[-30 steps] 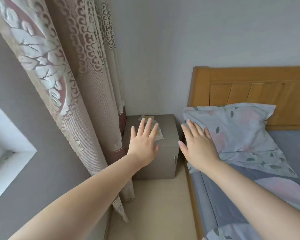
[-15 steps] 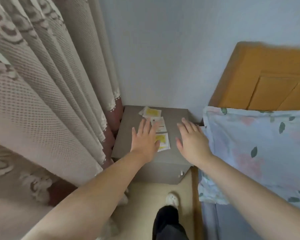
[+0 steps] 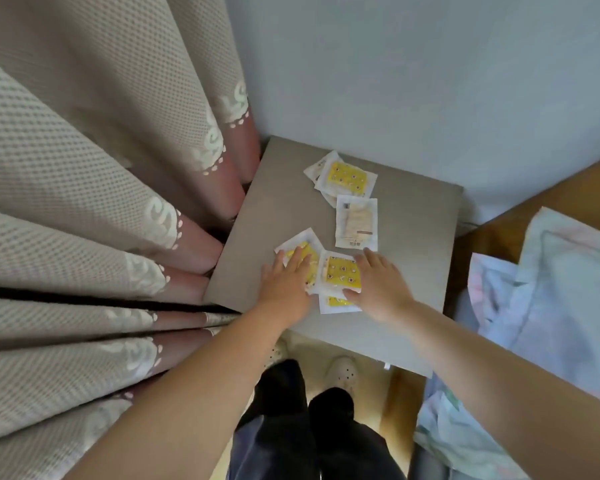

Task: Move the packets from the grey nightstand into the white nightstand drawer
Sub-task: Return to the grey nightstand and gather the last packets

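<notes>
Several flat square packets (image 3: 356, 220) of white plastic, most with a yellow printed middle, lie on the matte top of the grey nightstand (image 3: 267, 209). Our left hand (image 3: 284, 285) lies flat there, its fingers straight and close together, pressing on a first yellow packet (image 3: 305, 241); it grips nothing. Our right hand (image 3: 378, 289) is flat too, its fingers a little spread, and it holds nothing. Between the fingers of both hands lies a second yellow packet (image 3: 340, 273). The right thumb rests at its near edge, above a third packet (image 3: 333, 303) that is partly hidden. Just beyond the right fingertips lies the white packet with grey print, and farther beyond it a small pile (image 3: 347, 178) with yellow on top. Left of the left fingers hangs a beige patterned curtain (image 3: 84, 168). Right of the right fingers we see pale floral bedding (image 3: 551, 289).
</notes>
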`<state>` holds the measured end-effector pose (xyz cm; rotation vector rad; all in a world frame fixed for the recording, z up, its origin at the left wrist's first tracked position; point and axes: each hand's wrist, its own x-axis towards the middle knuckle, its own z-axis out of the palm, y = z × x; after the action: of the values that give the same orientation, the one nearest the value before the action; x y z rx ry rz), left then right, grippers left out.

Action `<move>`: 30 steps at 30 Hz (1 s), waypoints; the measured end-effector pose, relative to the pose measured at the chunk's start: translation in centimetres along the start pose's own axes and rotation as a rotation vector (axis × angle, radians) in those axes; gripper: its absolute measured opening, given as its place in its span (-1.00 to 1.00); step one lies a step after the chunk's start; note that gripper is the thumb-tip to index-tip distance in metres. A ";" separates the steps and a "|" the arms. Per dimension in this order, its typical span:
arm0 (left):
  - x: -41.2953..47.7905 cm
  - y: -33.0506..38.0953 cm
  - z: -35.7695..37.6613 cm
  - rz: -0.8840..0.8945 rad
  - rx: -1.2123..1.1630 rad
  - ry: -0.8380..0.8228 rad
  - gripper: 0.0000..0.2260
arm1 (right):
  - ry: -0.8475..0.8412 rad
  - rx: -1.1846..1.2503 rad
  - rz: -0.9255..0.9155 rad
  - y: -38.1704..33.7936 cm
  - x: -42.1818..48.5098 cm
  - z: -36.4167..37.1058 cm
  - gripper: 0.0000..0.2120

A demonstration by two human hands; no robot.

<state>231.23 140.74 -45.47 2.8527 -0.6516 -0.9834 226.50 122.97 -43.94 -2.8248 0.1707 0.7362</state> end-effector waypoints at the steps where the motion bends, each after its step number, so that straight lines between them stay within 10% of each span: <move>1: 1.2 -0.4 0.6 0.031 0.033 0.002 -0.41 | -0.041 -0.018 -0.033 0.0 1.1 1.2 -0.24; 18: 7.2 -2.7 2.7 0.115 -0.099 0.129 -0.60 | 0.180 0.072 -0.024 3.7 3.7 6.6 -0.63; 30: 8.6 -2.7 1.1 -0.026 0.020 0.084 -0.48 | -0.066 -0.091 0.271 2.1 5.5 4.8 -0.40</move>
<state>237.61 139.78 -51.79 2.9084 -0.6213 -0.8603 228.67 121.71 -51.08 -2.8907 0.5307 0.9125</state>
